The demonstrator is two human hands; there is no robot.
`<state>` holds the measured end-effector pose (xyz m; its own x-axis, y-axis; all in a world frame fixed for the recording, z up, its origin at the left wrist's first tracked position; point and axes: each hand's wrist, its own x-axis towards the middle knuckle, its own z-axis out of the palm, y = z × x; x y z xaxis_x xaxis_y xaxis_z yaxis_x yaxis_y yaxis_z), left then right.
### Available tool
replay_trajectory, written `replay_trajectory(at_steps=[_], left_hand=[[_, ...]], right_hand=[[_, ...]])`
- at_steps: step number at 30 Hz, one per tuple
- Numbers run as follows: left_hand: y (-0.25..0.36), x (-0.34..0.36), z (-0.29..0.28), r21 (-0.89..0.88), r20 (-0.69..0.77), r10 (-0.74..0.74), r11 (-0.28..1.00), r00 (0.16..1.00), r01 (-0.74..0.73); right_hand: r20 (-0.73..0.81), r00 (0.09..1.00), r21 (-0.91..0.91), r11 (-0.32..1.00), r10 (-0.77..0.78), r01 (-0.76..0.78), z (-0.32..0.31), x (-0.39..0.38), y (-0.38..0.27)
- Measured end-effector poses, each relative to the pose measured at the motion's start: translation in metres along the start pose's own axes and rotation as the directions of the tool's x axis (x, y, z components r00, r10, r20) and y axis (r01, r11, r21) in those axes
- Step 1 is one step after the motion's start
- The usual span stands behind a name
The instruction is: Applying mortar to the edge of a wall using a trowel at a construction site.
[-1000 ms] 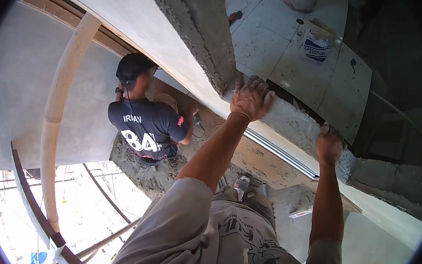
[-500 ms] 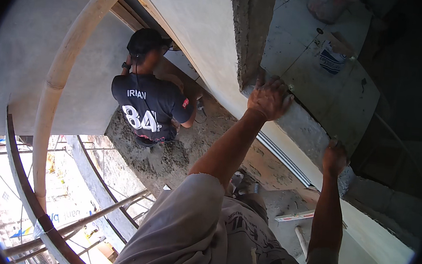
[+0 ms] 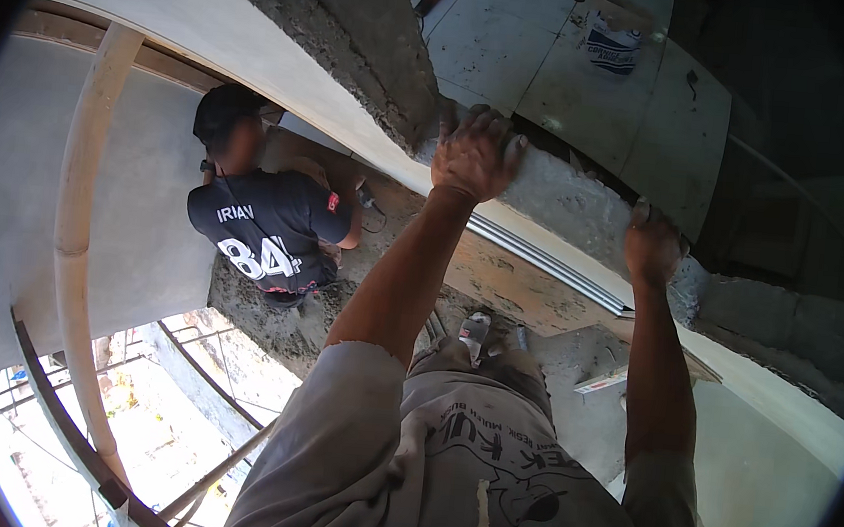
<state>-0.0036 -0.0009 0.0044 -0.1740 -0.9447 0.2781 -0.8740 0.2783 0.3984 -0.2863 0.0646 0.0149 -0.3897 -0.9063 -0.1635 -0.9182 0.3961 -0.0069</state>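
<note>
The person's left grip (image 3: 476,158) (a bare hand, like the right) lay with its fingers spread on the rough concrete ledge (image 3: 568,198), while the right grip (image 3: 653,248) rested farther along, fingers bent at the far edge. Beyond the ledge, a white-and-blue bag (image 3: 611,51) sat on pale tiles (image 3: 480,58). Silvery metal strips (image 3: 543,261) ran alongside below. A co-worker (image 3: 266,215) in dark cap and shirt was to the left, a bamboo pole (image 3: 81,163) farther left.

Printed markings are observed at three locations.
Co-worker's dark shirt (image 3: 267,218): white lettering stands above large white numerals across the back; red sleeve patch (image 3: 333,202), print too small to read. Wearer's grey shirt (image 3: 442,496): dark lettering above a drawing. White bag (image 3: 612,47): blue lettered label.
</note>
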Motion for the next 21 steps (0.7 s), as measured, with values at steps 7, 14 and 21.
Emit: replay_trajectory(at_steps=[7, 14, 21], left_hand=[[0.003, -0.002, 0.001, 0.014, 0.007, -0.016, 1.0, 1.0, 0.016], [-0.001, -0.003, 0.001, -0.014, 0.053, -0.025, 1.0, 0.998, 0.026], [0.0, -0.005, -0.001, 0.004, 0.028, -0.019, 1.0, 0.999, 0.018]], right_hand=[[-0.07, 0.997, 0.007, 1.0, -0.009, 0.01, 0.013, -0.001, 0.008], [-0.255, 0.962, -0.049, 0.995, -0.1, 0.09, 0.036, 0.005, 0.022], [-0.408, 0.899, -0.11, 0.986, -0.157, 0.122, 0.05, 0.011, 0.027]])
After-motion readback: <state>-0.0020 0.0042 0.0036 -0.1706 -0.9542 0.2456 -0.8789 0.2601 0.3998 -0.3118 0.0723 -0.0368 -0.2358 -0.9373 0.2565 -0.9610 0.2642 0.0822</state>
